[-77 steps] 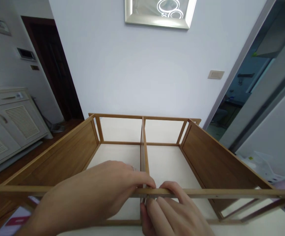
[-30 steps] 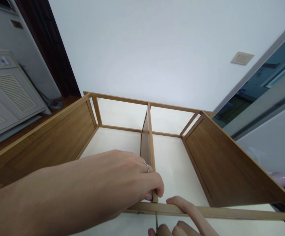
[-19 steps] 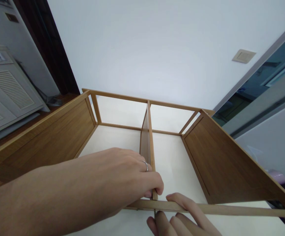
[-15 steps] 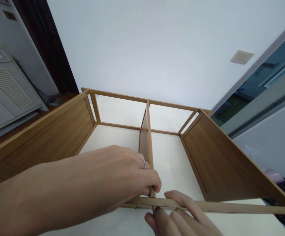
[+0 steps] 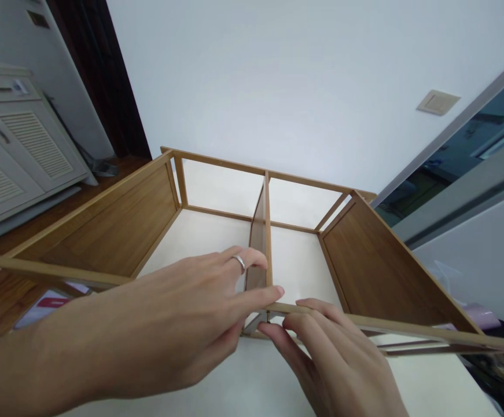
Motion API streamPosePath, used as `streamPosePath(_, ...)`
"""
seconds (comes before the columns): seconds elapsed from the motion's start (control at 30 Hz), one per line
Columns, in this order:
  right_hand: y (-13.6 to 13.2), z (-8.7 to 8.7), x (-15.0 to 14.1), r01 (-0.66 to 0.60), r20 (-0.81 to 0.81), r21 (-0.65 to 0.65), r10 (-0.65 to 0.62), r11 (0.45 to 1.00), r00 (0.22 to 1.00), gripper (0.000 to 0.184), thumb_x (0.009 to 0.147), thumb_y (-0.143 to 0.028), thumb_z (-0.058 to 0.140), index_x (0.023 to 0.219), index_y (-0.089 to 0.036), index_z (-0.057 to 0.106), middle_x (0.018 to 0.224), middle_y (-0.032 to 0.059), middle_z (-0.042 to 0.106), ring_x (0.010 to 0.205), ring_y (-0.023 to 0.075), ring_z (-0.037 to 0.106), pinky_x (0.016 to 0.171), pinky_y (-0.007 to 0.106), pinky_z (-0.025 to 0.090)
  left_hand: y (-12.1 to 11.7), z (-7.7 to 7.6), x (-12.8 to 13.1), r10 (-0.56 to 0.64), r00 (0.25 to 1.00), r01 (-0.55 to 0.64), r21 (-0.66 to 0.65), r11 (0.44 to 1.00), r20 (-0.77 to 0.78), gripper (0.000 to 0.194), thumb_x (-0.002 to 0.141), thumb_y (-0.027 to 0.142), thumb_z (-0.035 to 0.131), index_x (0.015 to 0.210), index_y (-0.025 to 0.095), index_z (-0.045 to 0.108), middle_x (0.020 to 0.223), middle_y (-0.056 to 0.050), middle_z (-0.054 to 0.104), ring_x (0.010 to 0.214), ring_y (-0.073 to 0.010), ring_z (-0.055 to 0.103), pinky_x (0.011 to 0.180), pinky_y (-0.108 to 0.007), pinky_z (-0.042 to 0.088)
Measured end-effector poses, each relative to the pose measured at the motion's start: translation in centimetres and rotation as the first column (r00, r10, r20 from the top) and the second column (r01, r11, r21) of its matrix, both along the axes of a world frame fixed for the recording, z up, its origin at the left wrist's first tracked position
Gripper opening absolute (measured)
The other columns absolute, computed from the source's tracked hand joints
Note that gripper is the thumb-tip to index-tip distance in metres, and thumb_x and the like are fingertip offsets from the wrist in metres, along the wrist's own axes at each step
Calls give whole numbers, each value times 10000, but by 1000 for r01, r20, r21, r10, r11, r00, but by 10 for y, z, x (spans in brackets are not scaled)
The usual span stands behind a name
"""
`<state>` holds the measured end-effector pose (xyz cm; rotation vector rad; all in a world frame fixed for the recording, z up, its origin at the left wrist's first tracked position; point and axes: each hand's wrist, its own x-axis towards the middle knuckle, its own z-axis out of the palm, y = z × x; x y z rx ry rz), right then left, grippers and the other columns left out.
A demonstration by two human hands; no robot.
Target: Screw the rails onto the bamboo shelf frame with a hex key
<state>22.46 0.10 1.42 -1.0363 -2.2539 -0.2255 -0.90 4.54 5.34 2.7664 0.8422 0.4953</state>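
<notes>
A wooden frame with side panels and a middle divider panel (image 5: 268, 231) stands open before me. Along its near side runs a wooden rail (image 5: 408, 328), crossing the divider's near end. My left hand (image 5: 191, 315), a ring on one finger, is closed around the rail at this joint; its pointing finger lies on top and its thumb is hidden. Just to the right, my right hand (image 5: 334, 353) grips the rail, fingers over the upper edge and thumb in front. A small metal screw or pin (image 5: 268, 317) shows at the joint, close to the right thumb.
The frame's far rail (image 5: 221, 164) is close to a white wall (image 5: 278, 75) with a switch plate (image 5: 438, 102). A pale louvred cabinet (image 5: 30, 133) stands at left on wooden flooring. A doorway is at right, dark items below it. A red-and-white item (image 5: 52, 301) lies lower left.
The near rail has risen and now meets the divider's end. My left hand has let go of the divider and moved onto the joint. My right hand has moved up with the rail.
</notes>
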Motion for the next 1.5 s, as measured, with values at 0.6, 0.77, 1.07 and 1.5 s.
streamPosePath(0.6, 4, 3, -2, 32, 46, 109, -37, 994, 998, 329, 1074, -349, 537, 777, -209, 535, 656, -28, 583, 619, 142, 578, 648, 293, 414, -1, -27, 8, 27, 999, -35, 277, 960, 32, 344, 1068, 323, 544, 1394, 222, 587, 1518, -14, 611, 1053, -210, 757, 862, -383, 612)
streamPosePath(0.77, 4, 3, -1, 25, 40, 96, -29, 995, 999, 306, 1067, -362, 541, 803, -208, 545, 669, -41, 593, 629, 142, 566, 665, 299, 418, -2, -40, 11, 50, 995, -84, 463, 882, 87, 341, 1102, 357, 472, 1374, 190, 591, 1476, -15, 649, 944, -177, 779, 741, -368, 608)
streamPosePath(1.07, 4, 2, -1, 9, 79, 108, -18, 994, 997, 317, 1102, -307, 461, 800, -224, 508, 686, -37, 577, 624, 143, 555, 686, 296, 451, -2, -43, 17, 5, 992, -81, 622, 779, 123, 315, 1107, 256, 412, 1289, 122, 632, 1363, -53, 727, 850, -177, 770, 640, -362, 581)
streamPosePath(1.5, -18, 19, 11, 24, 72, 65, -29, 998, 997, 238, 1077, -173, 382, 1066, -226, 614, 968, 65, 666, 1014, 193, 693, 855, 282, 564, 3, -51, 17, -102, 972, -53, 617, 785, 214, 52, 997, 185, 623, 1021, 204, 664, 1310, -15, 757, 756, -152, 743, 636, -314, 576)
